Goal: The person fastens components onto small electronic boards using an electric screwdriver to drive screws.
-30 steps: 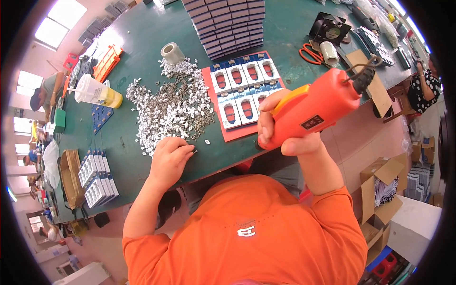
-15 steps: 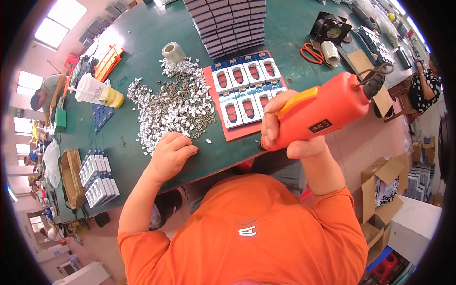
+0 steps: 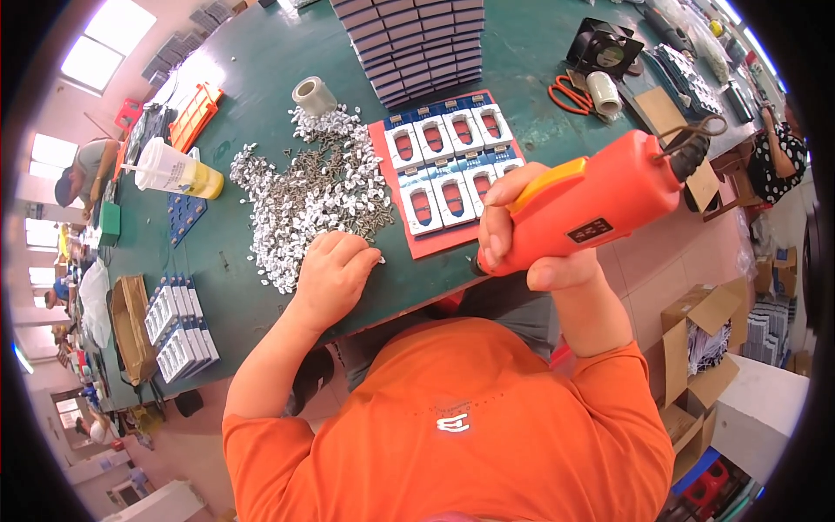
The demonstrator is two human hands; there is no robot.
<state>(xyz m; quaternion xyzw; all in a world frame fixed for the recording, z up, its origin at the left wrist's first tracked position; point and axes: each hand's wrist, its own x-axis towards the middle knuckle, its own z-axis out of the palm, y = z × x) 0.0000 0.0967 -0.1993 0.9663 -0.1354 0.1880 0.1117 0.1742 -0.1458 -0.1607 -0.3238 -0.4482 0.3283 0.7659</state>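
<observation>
My right hand [image 3: 539, 235] is wrapped round a red electric screwdriver [image 3: 600, 196] with a yellow lever, held over the table's front edge. My left hand [image 3: 337, 274] rests at the near right side of a pile of small white clips and screws [image 3: 304, 200]. Its fingers are curled in, and a small white piece shows by the fingertips; what they hold is mostly hidden. Between the pile and the screwdriver lies a red mat [image 3: 396, 178] bearing white oval-holed frames on blue circuit boards [image 3: 452, 198]. The screwdriver hand covers the mat's near right corner.
Behind the mat rises a tall stack of boards [image 3: 417, 52]. A tape roll [image 3: 314, 96] stands behind the pile, a drink cup [image 3: 178, 170] to its left. Orange-handled scissors [image 3: 570, 94] and a black fan [image 3: 604, 50] lie far right. More white frames [image 3: 181, 331] sit at left.
My left hand has moved right along the near edge of the pile, toward the red mat. The right hand and screwdriver have barely shifted.
</observation>
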